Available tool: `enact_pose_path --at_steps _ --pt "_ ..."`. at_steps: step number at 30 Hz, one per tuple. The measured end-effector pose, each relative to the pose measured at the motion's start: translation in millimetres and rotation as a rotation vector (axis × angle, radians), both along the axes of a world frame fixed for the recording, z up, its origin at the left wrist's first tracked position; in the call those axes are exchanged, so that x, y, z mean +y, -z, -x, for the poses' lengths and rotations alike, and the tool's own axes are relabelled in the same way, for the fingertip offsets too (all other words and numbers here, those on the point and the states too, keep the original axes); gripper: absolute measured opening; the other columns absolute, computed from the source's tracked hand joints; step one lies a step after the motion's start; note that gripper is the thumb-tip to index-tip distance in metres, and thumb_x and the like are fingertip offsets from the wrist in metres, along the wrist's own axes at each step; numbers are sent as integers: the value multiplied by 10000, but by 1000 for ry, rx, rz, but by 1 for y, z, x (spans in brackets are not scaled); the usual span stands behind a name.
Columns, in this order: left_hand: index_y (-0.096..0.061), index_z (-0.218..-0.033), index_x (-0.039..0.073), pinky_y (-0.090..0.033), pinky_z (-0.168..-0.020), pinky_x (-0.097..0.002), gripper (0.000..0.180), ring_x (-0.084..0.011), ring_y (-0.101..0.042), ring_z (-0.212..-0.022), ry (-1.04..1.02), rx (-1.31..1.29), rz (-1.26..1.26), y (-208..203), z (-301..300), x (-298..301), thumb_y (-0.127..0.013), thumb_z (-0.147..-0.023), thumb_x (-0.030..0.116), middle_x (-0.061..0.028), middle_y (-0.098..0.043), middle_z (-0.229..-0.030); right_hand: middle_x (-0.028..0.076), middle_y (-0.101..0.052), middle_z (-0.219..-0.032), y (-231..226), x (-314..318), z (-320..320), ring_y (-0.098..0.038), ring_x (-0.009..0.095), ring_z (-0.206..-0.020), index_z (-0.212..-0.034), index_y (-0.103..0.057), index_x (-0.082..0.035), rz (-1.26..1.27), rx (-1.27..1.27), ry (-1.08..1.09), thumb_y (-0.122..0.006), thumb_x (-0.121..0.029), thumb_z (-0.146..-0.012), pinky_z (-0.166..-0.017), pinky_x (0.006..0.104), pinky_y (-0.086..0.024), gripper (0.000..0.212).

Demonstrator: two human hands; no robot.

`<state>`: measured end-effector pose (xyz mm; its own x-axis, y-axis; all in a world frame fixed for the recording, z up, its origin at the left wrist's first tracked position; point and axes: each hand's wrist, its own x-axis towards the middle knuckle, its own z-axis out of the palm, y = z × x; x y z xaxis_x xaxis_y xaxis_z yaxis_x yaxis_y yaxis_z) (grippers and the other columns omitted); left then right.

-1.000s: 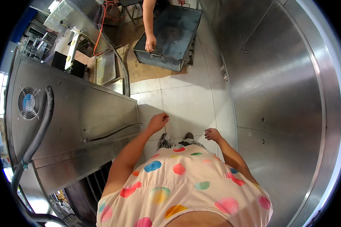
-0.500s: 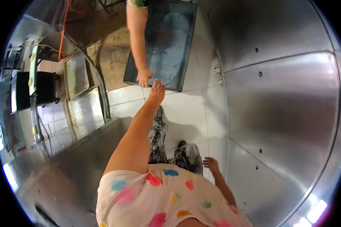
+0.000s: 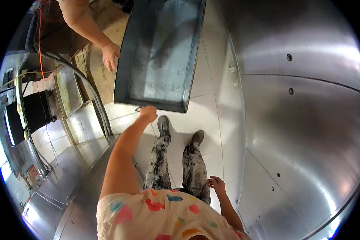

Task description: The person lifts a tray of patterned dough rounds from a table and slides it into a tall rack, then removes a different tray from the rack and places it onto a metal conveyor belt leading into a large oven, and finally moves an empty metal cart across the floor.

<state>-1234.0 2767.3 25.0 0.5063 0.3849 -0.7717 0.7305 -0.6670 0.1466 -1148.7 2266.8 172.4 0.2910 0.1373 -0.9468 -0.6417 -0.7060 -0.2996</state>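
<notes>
1. Steel panels (image 3: 300,120): brushed, studded with dark bolts, filling the right side.
2. Tiled floor (image 3: 210,108): pale, underfoot and along the panels.
3. Grey metal bin (image 3: 160,80): deep, rectangular, open-topped, stained inside; set ahead of the person's shoes, between a brown sheet (image 3: 95,60) and the steel panels, its long sides running away from the person.
4. Dotted top (image 3: 148,218): pale, multicoloured spots; worn by the person, with trousers (image 3: 158,168) blotched black and white.
5. Shallow trays (image 3: 86,122): two, worn, at left, next to a grey hose (image 3: 97,98).
6. Co-worker's hand (image 3: 110,57): beside the bin's left wall, fingers hanging downward; contact cannot be told.
7. Left grip (image 3: 149,113): bare, fingers curled closed on the handle, arm extended forward.
8. Right grip (image 3: 216,185): bare, fingers loosely parted, holding nothing; hangs near the right trouser leg, well apart from the bin.
9. Handle (image 3: 138,109): dark, thin, on the bin's near end; mostly hidden by the left grip.
</notes>
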Motion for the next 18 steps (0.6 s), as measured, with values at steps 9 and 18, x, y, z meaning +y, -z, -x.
enact_pose_path --at_steps 9,18 --pt "-689 -866 75 -513 -707 -398 323 -288 -634 -888 -64 -56 99 -14 -23 -49 -671 -731 368 -124 -666 -900 165 -631 -991 -24 30 -20 -642 233 -870 -1158 -512 38 -64 -34 -42 -474 -164 -926 -754 326 -535 310" --pt "-590 -1095 62 -434 -850 -425 425 -290 -563 -1019 -22 -120 93 0 -13 -104 -573 -833 396 -130 -601 -1072 175 -634 -970 -29 2 -1 -653 244 -835 -1139 -517 43 13 -61 14 -472 -145 -924 -705 328 -548 290"
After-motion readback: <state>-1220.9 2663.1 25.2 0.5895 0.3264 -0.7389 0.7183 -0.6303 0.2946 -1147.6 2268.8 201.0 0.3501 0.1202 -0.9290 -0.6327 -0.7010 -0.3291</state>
